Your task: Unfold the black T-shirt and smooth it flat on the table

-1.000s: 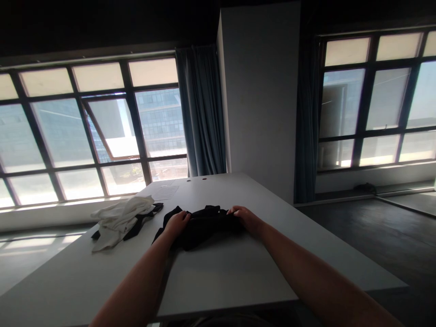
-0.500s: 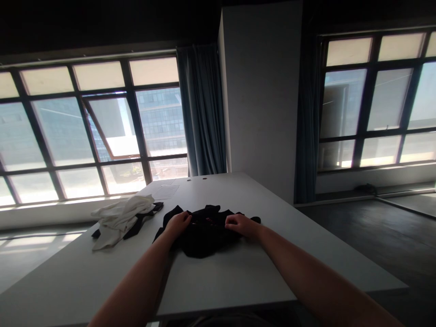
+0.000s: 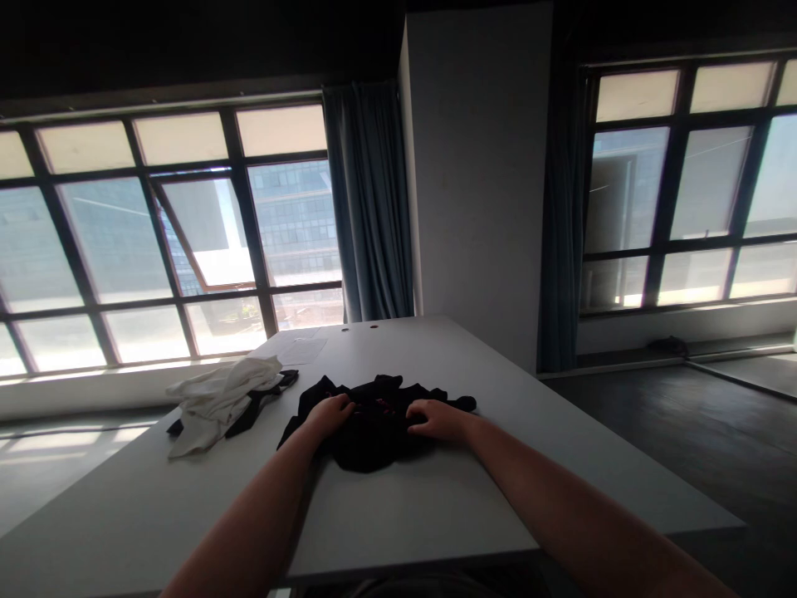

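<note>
A crumpled black garment (image 3: 370,448) lies bunched on the white table (image 3: 404,515), with a small pinkish patch showing near its middle. On its left side my left hand (image 3: 329,417) is closed, thumb and fingers pinching the dark cloth. My right hand (image 3: 439,421) grips the same garment on the right, its fingers curled over the fabric. The fingertips partly blend into the black folds. What kind of garment it is does not show.
Left of the black garment, a white and black heap of clothing (image 3: 227,399) lies on the table. A thin clear sheet (image 3: 304,349) rests farther back. Behind the table stand a pillar (image 3: 479,208) and a blue curtain (image 3: 370,208).
Both hands have shifted slightly: the left a little to the right and downward, the right a little to the left. The garment's folds have moved slightly, showing more of the pinkish patch.
</note>
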The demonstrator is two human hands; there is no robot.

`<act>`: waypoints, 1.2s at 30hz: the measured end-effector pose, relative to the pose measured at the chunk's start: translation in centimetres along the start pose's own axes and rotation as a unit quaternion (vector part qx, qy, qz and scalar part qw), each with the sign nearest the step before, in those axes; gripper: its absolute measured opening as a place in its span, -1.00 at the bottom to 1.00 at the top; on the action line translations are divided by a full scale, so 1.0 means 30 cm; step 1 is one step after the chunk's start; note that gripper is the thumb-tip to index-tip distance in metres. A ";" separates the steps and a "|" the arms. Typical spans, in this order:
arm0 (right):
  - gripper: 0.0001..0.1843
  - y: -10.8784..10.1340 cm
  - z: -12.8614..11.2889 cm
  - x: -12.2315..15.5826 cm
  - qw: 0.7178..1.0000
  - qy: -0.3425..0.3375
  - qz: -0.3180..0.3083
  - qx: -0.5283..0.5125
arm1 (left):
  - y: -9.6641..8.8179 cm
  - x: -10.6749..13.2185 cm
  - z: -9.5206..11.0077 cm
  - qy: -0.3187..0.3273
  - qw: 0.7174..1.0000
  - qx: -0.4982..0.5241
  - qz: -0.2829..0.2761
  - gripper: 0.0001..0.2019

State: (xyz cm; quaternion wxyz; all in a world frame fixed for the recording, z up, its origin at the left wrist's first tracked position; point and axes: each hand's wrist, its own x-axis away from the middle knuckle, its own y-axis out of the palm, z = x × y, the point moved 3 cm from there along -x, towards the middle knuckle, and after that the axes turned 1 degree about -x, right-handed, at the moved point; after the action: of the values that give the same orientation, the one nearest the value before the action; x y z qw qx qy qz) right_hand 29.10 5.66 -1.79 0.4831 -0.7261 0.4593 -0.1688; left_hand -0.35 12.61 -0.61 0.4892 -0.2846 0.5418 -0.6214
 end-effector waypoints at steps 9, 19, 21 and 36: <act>-0.68 -0.003 -0.009 0.006 1.000 0.005 -0.005 -0.009 | 0.016 -0.007 -0.007 0.008 1.000 0.006 -0.008 -0.69; -0.69 -0.002 -0.012 0.004 1.000 0.010 -0.004 -0.014 | 0.017 -0.006 -0.008 0.008 1.000 0.018 -0.009 -0.70; -0.68 -0.002 -0.011 0.005 1.000 0.009 -0.003 -0.015 | 0.018 -0.006 -0.008 0.007 1.000 0.019 -0.007 -0.70; -0.70 0.001 -0.009 0.002 1.000 0.012 -0.001 -0.009 | 0.021 -0.010 -0.011 0.010 1.000 0.021 -0.005 -0.69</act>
State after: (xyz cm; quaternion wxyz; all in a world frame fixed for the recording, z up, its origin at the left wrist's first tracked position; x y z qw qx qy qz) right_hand 28.93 5.47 -1.71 0.4714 -0.7286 0.4657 -0.1736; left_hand -0.35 13.04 -1.24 0.4862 -0.2704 0.5322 -0.6381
